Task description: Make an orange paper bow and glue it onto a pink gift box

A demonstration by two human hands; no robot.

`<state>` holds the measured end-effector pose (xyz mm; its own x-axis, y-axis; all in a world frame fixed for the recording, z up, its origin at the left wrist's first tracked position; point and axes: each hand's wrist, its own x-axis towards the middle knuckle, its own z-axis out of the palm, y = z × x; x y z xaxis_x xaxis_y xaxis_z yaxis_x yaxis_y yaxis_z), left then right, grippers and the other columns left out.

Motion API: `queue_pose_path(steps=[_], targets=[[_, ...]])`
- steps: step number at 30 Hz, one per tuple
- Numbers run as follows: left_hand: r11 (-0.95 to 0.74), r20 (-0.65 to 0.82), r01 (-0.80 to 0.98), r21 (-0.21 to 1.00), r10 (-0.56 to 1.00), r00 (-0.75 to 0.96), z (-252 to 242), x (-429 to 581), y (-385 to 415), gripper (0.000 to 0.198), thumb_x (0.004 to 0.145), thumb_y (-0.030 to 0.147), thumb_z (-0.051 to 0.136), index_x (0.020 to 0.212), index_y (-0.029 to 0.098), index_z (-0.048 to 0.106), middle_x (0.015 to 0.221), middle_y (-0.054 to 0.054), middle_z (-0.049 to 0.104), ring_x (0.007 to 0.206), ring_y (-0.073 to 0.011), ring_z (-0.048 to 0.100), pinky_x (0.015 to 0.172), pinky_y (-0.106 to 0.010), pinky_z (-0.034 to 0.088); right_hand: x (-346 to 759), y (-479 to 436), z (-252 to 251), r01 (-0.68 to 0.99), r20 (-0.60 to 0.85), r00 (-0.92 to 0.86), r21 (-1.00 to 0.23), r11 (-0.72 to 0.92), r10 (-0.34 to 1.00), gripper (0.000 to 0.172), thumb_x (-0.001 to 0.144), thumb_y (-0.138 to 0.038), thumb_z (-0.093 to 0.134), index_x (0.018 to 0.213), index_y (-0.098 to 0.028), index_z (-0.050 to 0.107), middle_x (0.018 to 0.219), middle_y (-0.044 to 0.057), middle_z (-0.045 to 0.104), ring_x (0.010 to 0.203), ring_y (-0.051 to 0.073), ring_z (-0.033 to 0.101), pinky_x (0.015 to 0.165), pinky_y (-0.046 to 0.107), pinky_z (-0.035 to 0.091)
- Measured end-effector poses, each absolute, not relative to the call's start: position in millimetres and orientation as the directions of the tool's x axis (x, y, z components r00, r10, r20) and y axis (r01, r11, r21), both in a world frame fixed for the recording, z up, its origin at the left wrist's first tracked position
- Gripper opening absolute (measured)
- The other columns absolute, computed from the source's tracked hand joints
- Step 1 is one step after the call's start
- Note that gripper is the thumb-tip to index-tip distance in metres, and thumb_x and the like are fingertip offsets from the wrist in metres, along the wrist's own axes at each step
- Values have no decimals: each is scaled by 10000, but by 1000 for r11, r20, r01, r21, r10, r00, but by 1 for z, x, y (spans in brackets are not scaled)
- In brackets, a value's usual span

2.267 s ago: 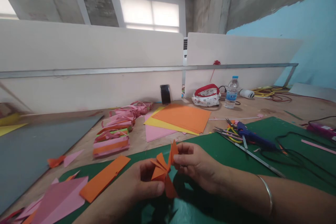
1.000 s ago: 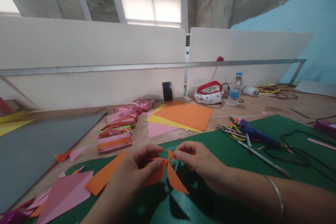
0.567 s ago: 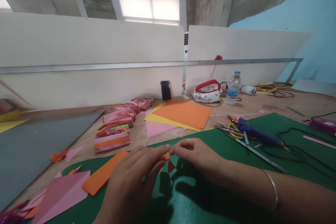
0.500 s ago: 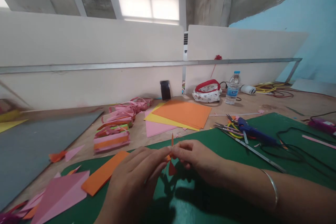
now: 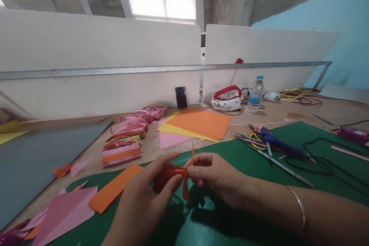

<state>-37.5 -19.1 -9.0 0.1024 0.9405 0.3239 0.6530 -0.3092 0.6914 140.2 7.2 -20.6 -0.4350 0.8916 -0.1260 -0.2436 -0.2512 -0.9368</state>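
A small folded orange paper piece (image 5: 170, 173) is pinched between both hands just above the green cutting mat (image 5: 248, 169). My left hand (image 5: 144, 200) grips it from the left with thumb and fingers closed on the folds. My right hand (image 5: 215, 177), a silver bangle on its wrist, pinches the piece's right side, where a thin point sticks upward. Much of the paper is hidden behind my fingers.
An orange strip (image 5: 113, 192) and pink paper (image 5: 67, 213) lie at the left. Stacked orange, yellow and pink sheets (image 5: 198, 123) sit behind. Pink paper loops (image 5: 127, 138), a blue glue gun (image 5: 276, 144), scissors, a metal ruler (image 5: 276, 163), black cables, a water bottle (image 5: 255, 94), a pouch and a phone are further back.
The orange piece has been turned and pressed flatter between my hands, which drew closer together. The wide flaps seen earlier are now folded in. The view has tilted slightly.
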Motion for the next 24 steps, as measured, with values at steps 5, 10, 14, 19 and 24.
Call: queue_pose_path(steps=[5,10,14,19,24], targets=[[-68,29,383,921,994,107,-2,-37,-15,512,736,401,631,1202,229,503,825,1,705,749,-198,654,697,-329,511,140,7,-20,-301,-183,-473,-886,-353,862,298,575,-239,812,806,-122,664,730,-6,594,600,69,516,557,205,336],[19,-34,193,981,996,78,0,-36,-14,584,659,343,710,1187,194,513,756,20,681,694,-147,604,657,-263,471,139,10,-22,-244,-173,-508,-911,-334,844,280,573,-149,738,836,-148,643,681,-23,593,549,87,527,523,226,309],[-1,-8,207,978,999,42,1,-36,-17,546,670,344,702,1168,200,532,672,49,647,647,-127,568,628,-246,440,139,12,-22,-192,-143,-498,-943,-270,855,224,598,-131,679,820,-138,648,691,-17,589,565,74,490,535,223,283],[50,-53,150,987,998,17,0,-36,-16,539,669,371,712,1156,215,542,729,49,629,683,-136,591,684,-267,473,140,10,-21,-112,-115,-480,-975,-190,870,136,611,-149,653,744,-123,656,696,-12,583,603,80,451,555,225,275],[80,-88,200,977,996,29,1,-41,-12,558,634,396,740,1134,216,570,896,12,650,829,-167,617,712,-260,490,141,11,-23,-74,-135,-477,-978,-193,869,121,615,-181,669,723,-127,651,680,-7,595,598,88,458,562,233,270]])
